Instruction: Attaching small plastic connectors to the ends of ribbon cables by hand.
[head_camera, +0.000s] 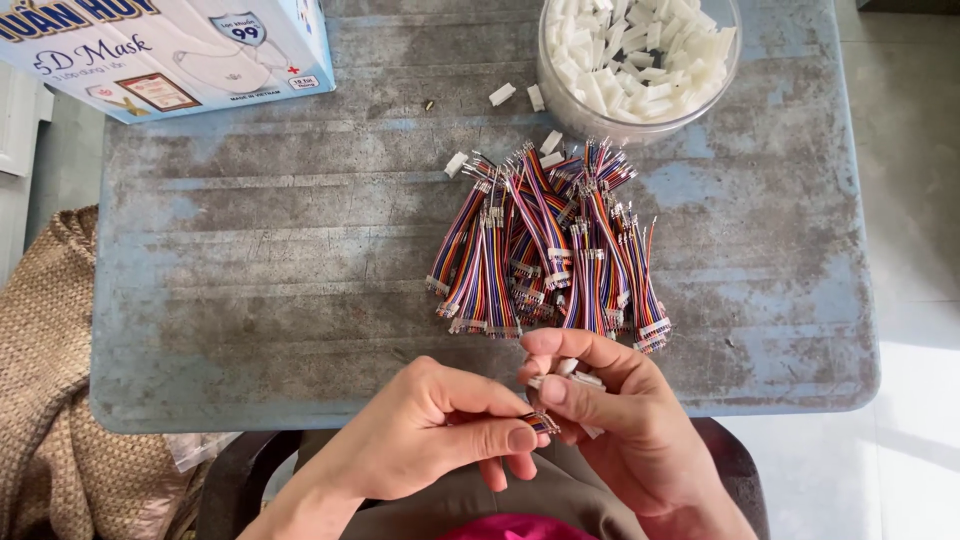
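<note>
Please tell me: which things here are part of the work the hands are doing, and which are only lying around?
In use:
- left hand, pinching a small ribbon cable
- right hand, holding white connector housings
- pile of rainbow ribbon cables
- clear bowl of white housings

Lying about:
- printed carton at the table's far left corner
- woven brown cloth beside the table

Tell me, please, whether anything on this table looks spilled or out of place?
A few white plastic pieces lie loose on the table beside the clear bowl that holds the rest, and more sit by the wire pile. The table's blue paint is badly worn.
</note>
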